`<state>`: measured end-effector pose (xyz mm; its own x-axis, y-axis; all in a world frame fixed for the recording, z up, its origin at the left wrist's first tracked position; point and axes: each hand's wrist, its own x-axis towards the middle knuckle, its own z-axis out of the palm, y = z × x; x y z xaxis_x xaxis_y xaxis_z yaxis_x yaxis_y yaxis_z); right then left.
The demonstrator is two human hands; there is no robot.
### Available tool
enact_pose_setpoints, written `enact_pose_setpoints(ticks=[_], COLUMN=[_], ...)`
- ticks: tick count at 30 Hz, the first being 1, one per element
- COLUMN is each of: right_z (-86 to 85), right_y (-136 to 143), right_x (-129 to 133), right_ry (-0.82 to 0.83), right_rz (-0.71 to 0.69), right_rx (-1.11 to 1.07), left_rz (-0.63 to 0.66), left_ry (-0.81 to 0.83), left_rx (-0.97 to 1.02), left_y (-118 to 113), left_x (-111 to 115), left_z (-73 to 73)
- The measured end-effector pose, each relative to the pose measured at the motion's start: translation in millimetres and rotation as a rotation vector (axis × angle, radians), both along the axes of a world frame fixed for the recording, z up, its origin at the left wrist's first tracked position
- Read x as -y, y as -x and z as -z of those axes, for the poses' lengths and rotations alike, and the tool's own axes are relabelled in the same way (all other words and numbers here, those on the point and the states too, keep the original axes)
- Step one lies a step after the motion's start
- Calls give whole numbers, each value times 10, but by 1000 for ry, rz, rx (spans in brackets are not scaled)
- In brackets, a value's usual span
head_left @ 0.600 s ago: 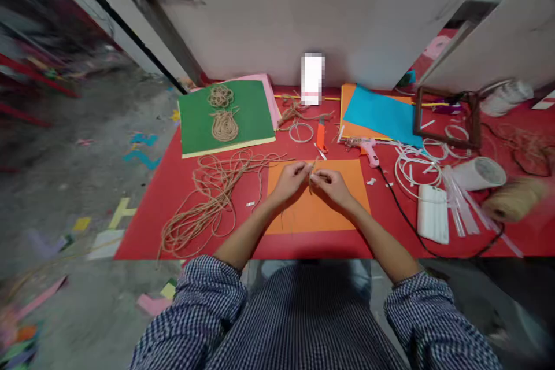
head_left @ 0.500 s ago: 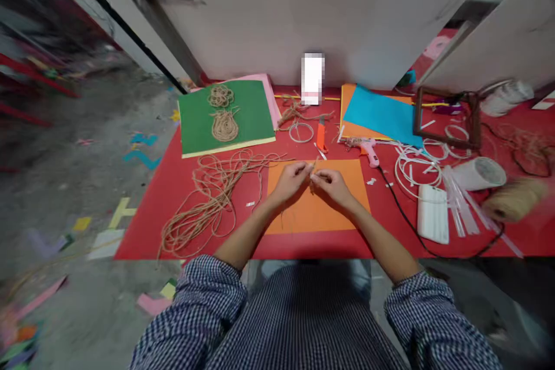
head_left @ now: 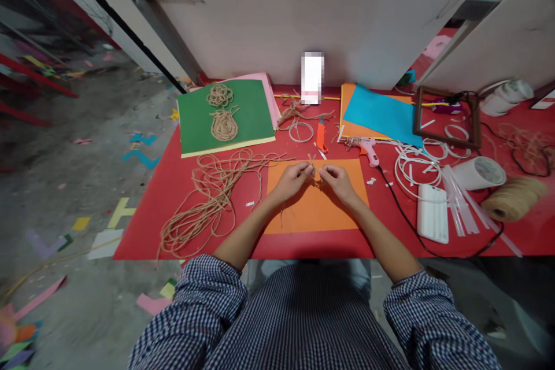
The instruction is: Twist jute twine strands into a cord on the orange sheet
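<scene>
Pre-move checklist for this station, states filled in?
1. Left hand pinching the small twine piece: ok.
2. Right hand gripping it too: cannot tell; fingertips are close, contact unclear.
3. Orange sheet flat beneath both hands: ok.
4. Sheet free of loose fibres: not ok; thin strands lie near the left forearm.
5. Pink glue gun off the sheet: ok, beyond its far right corner.
6. Glue gun cool: cannot tell.
</scene>
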<state>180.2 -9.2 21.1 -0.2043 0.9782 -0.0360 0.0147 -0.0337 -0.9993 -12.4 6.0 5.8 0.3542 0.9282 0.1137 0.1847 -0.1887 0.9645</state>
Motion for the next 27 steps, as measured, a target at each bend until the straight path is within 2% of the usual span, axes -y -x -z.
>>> enact_pose_setpoints(ticks=[3,6,14,22,27], right_z=[60,129,66,13,10], right_y=[-29,-43,-25,-8,2], right_x=[-26,-32,38,74,95], right_ry=[-133,-189,-317,-481,-541], right_rz=[80,97,11,42,62], right_rx=[146,248,357,523,616], left_rz=[118,167,26,-13,15], left_ry=[39,91,487,526,532], left_rx=[31,71,473,503,476], left_y=[14,-7,-132,-147,-112], left_x=[-18,3,133,113,128], left_z=[-3,7,-49,-36,-117])
